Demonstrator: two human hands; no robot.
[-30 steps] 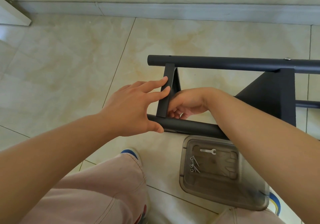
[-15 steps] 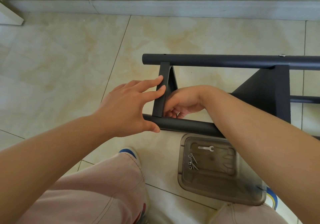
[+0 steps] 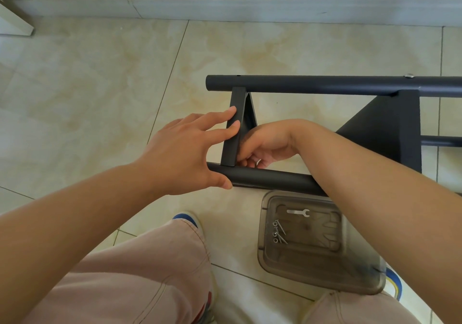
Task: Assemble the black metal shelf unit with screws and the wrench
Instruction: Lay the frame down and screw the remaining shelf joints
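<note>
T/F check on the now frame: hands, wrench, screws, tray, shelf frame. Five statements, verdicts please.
1. The wrench lies in the tray. True.
2. The left hand holds the wrench. False: its straight fingers touch the short black bar, thumb on the near tube.
3. The screws lie in the tray beside the wrench. True.
4. The right hand rests on the floor tiles. False: it reaches in behind the short bar, fingers curled at its lower end.
5. The shelf frame stands upright. False: it lies on its side.
</note>
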